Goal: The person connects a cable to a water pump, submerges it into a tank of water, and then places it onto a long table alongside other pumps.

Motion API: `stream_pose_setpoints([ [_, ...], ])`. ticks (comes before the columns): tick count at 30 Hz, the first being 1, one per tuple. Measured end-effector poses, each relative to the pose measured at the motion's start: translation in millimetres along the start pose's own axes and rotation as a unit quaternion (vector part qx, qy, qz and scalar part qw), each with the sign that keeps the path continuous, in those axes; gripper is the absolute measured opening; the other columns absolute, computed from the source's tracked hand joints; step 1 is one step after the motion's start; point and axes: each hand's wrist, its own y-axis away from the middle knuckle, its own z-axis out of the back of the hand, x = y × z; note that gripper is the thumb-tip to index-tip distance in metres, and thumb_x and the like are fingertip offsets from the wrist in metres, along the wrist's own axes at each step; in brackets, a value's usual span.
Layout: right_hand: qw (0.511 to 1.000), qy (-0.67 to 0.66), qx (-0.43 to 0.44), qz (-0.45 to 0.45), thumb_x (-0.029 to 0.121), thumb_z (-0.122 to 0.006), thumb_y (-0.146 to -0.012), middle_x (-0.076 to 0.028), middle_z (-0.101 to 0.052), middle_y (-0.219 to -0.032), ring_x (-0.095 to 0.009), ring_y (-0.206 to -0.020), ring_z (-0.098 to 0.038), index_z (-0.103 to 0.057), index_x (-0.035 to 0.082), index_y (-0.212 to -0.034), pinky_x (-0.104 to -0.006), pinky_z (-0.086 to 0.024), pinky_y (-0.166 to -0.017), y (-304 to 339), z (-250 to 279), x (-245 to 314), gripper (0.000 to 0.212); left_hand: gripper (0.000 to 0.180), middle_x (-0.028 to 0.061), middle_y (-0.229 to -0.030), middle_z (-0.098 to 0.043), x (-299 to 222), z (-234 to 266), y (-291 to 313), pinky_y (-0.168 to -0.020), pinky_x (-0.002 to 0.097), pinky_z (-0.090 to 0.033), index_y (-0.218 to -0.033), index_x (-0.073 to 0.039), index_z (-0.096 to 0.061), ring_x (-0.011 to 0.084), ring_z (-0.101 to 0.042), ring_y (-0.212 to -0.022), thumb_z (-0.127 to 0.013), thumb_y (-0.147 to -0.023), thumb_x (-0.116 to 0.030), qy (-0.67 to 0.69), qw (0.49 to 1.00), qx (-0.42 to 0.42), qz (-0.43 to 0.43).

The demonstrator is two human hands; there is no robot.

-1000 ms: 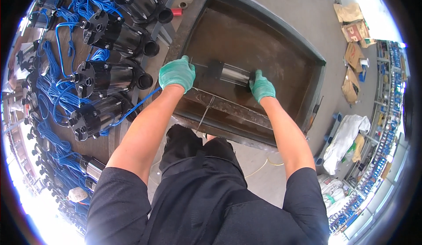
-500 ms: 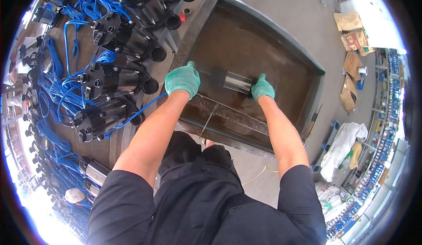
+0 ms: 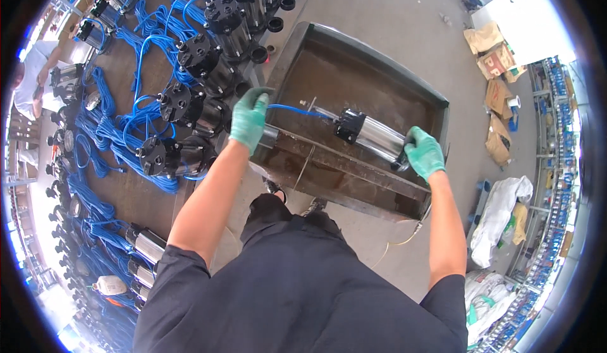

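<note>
A submersible pump [image 3: 381, 139] with a shiny steel body and black ends lies tilted over the dark metal water tank [image 3: 367, 48]. My right hand [image 3: 425, 153], in a green glove, grips its right-hand end, fingers curled round the black rim. From the pump's left end a blue cable [image 3: 297, 109] runs to my green-gloved left hand [image 3: 248, 120], which closes on it at the tank's left side. A short grey cylinder [image 3: 269, 136] shows just beside that hand, partly covered. Murky brownish water fills the tank below the pump.
On the brown table [image 3: 145, 204] to the left stand several black-topped pumps [image 3: 202, 62] among coils of blue cable [image 3: 104, 131]. A metal bar [image 3: 354, 157] crosses the tank's near part. Cardboard [image 3: 499, 93] and a white sack [image 3: 502, 220] lie at right. A person [image 3: 41, 78] is at far left.
The pump has come up out of the water and moved right, with its black left end and cable now showing. My right hand moved right with it; my left hand shifted slightly left.
</note>
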Motion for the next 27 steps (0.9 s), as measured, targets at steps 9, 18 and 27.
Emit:
stream_pose_setpoints([
  [9,0.980,-0.198,0.010,0.028,0.007,-0.060,-0.081,-0.020,-0.070,-0.086,-0.035,-0.080,-0.069,-0.067,0.004,-0.093,-0.0404,-0.054,-0.075,70.1,-19.3,10.9,0.014,0.022,-0.0043,-0.082,-0.057,-66.1,95.3,133.2,-0.052,0.0202,-0.035,-0.119,-0.004,-0.065,0.0032,-0.043,-0.058,-0.061,-0.100,-0.015,0.118,0.990,-0.052,0.062],
  [18,0.989,-0.129,0.034,0.058,0.012,-0.063,-0.082,-0.018,-0.071,-0.093,-0.039,-0.090,-0.067,-0.066,0.007,-0.092,-0.0464,-0.053,-0.080,84.1,-78.8,28.9,0.011,0.027,-0.0025,-0.089,-0.064,35.4,139.9,219.5,-0.065,0.0248,-0.047,-0.118,-0.003,-0.067,0.0082,-0.056,-0.075,-0.070,-0.095,-0.016,-0.158,0.978,0.005,0.137],
  [27,0.994,-0.046,-0.031,0.096,0.023,-0.062,-0.088,-0.016,-0.069,-0.105,-0.041,-0.089,-0.067,-0.064,0.010,-0.102,-0.0517,-0.053,-0.080,98.8,-103.0,23.4,0.020,0.056,0.0176,-0.119,-0.065,83.6,94.6,219.0,-0.092,0.0442,-0.052,-0.135,-0.009,-0.057,0.0382,-0.064,-0.105,-0.073,-0.086,-0.030,-0.479,0.867,0.109,0.089],
])
